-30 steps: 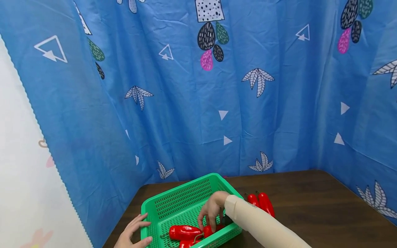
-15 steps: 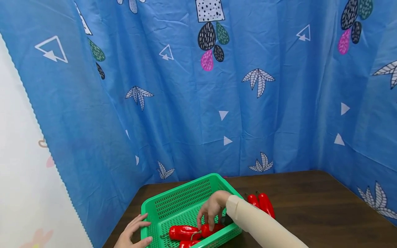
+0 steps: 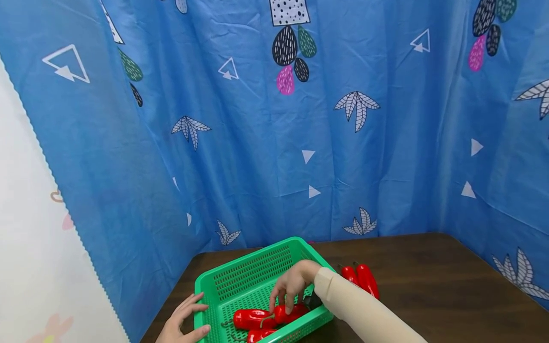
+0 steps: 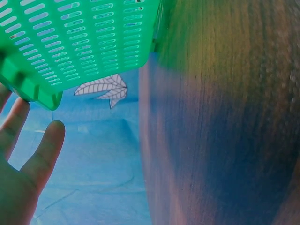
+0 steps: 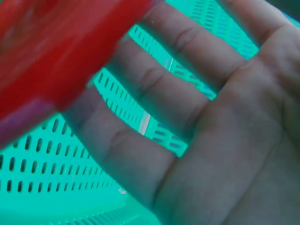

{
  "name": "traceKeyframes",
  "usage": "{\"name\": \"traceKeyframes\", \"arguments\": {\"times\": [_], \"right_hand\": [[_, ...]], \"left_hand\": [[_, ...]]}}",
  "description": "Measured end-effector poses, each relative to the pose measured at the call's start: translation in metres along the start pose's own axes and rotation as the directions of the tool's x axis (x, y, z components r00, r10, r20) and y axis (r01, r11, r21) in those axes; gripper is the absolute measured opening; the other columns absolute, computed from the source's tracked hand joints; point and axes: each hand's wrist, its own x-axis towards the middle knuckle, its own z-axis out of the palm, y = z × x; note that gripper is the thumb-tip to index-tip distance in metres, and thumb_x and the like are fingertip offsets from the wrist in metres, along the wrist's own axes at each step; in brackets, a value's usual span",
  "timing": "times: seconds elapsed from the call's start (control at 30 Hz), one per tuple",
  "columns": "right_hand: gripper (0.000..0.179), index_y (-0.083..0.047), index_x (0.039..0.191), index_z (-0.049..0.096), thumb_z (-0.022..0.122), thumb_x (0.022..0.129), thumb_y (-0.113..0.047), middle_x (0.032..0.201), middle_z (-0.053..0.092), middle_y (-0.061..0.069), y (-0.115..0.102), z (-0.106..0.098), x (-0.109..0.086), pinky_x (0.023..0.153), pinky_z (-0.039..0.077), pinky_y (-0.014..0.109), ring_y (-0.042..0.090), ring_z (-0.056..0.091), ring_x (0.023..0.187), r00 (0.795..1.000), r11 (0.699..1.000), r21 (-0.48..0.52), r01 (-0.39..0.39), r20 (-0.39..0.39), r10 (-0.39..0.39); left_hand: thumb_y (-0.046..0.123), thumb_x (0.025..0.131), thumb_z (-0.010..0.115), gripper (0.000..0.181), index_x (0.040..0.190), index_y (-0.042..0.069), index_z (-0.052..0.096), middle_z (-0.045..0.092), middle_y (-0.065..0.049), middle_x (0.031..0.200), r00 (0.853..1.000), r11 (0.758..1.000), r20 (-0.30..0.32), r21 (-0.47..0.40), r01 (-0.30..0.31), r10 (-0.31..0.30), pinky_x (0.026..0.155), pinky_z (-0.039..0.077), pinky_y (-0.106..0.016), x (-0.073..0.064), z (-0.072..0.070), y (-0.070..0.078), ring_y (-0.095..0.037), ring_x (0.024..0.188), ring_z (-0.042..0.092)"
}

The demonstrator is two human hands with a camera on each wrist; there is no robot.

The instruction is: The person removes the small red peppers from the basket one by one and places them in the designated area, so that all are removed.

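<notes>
In the head view my right hand (image 3: 292, 286) reaches down into a green plastic basket (image 3: 253, 269) and pinches a red pepper (image 3: 291, 313) by its fingertips. Close up in the right wrist view, the glossy red pepper (image 5: 61, 51) lies against the curled fingers (image 5: 154, 84). Two more red peppers, one whole (image 3: 250, 318) and one partly hidden (image 3: 259, 335), lie in the basket to its left and front. My left hand (image 3: 182, 320) rests at the basket's left rim with extended fingers; in the left wrist view its fingers (image 4: 44, 150) are at the rim's edge.
Red peppers (image 3: 366, 280) lie on the dark wooden table (image 3: 429, 286) just right of the basket. A blue patterned curtain (image 3: 257, 143) hangs behind the table, with a white cloth (image 3: 34, 214) at the left. A dark object (image 3: 312, 301) sits under my right wrist.
My right hand and the pepper in its fingers have risen slightly. The left hand stays at the basket's rim. The head view has shifted a little.
</notes>
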Motion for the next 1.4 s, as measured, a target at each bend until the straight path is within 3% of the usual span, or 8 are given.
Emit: {"name": "traceKeyframes", "arguments": {"times": [0.03,0.13,0.3,0.47,0.6,0.73,0.9,1.4], "right_hand": [[0.044,-0.021,0.132,0.065,0.06,0.096,0.004,0.123,0.063,-0.006,0.0,0.0,0.0,0.085,0.063,0.026,0.004,0.059,0.109,1.0,1.0,0.002,0.005,-0.004,-0.005],[0.045,-0.021,0.132,0.066,0.06,0.096,0.004,0.125,0.064,-0.005,-0.001,0.0,-0.001,0.084,0.064,0.027,0.004,0.06,0.11,1.0,1.0,0.008,0.019,-0.02,-0.019],[0.043,-0.022,0.129,0.068,0.061,0.096,0.004,0.122,0.068,-0.003,-0.002,0.0,-0.004,0.083,0.066,0.028,0.006,0.063,0.106,0.997,0.999,0.013,0.04,-0.06,-0.039],[0.042,-0.024,0.127,0.069,0.062,0.095,0.002,0.126,0.067,-0.002,-0.003,0.0,-0.008,0.079,0.065,0.027,0.006,0.063,0.107,0.991,0.997,-0.004,0.073,-0.109,-0.073],[0.041,-0.023,0.129,0.068,0.064,0.095,0.0,0.132,0.063,-0.001,-0.005,0.0,-0.012,0.087,0.066,0.029,0.007,0.061,0.113,0.984,0.994,0.0,0.107,-0.145,-0.106],[0.042,-0.02,0.132,0.067,0.064,0.095,0.001,0.131,0.063,-0.002,-0.006,0.001,-0.016,0.089,0.066,0.027,0.007,0.062,0.112,0.977,0.99,0.018,0.141,-0.163,-0.136],[0.041,-0.016,0.131,0.067,0.063,0.094,0.003,0.118,0.068,-0.004,-0.008,0.0,-0.021,0.077,0.065,0.02,0.007,0.064,0.099,0.963,0.979,0.03,0.203,-0.186,-0.194],[0.04,-0.015,0.131,0.065,0.063,0.095,0.002,0.119,0.068,-0.003,-0.011,0.003,-0.033,0.079,0.067,0.023,0.01,0.066,0.097,0.937,0.96,0.046,0.277,-0.232,-0.26]], "left_hand": [[0.037,0.091,0.073,0.035,0.121,0.019,0.069,0.05,-0.014,0.149,0.999,0.999,0.004,0.01,0.032,-0.032,0.11,0.037,-0.081,-0.001,-0.002,0.009,-0.052,0.141,0.033],[0.036,0.091,0.074,0.037,0.122,0.016,0.068,0.049,-0.016,0.15,0.999,0.999,0.011,0.002,0.046,-0.046,0.112,0.035,-0.081,-0.002,-0.004,0.019,-0.052,0.141,0.032],[0.032,0.092,0.072,0.036,0.123,0.013,0.067,0.048,-0.015,0.15,1.0,1.0,-0.002,-0.026,0.006,-0.007,0.119,0.027,-0.078,-0.004,-0.002,0.017,-0.043,0.146,0.031],[0.038,0.091,0.073,0.038,0.122,0.018,0.068,0.048,-0.014,0.151,0.999,0.999,0.015,-0.009,0.045,-0.045,0.113,0.031,-0.082,-0.002,-0.005,0.018,-0.051,0.143,0.03],[0.032,0.092,0.073,0.035,0.122,0.014,0.068,0.05,-0.015,0.148,1.0,1.0,-0.013,0.005,-0.002,0.002,0.116,0.034,-0.076,-0.003,-0.004,0.017,-0.044,0.144,0.033],[0.034,0.09,0.075,0.038,0.121,0.013,0.069,0.049,-0.017,0.15,0.999,0.999,0.016,0.01,0.046,-0.046,0.113,0.036,-0.078,-0.004,-0.007,0.032,-0.053,0.142,0.031],[0.034,0.09,0.075,0.042,0.124,0.01,0.067,0.045,-0.018,0.154,0.993,0.994,0.056,0.003,0.107,-0.107,0.117,0.033,-0.077,-0.005,-0.009,0.044,-0.053,0.146,0.025],[0.035,0.09,0.075,0.042,0.123,0.011,0.068,0.046,-0.018,0.153,0.992,0.994,0.055,0.019,0.11,-0.111,0.115,0.037,-0.075,-0.004,-0.01,0.041,-0.054,0.146,0.026]]}}
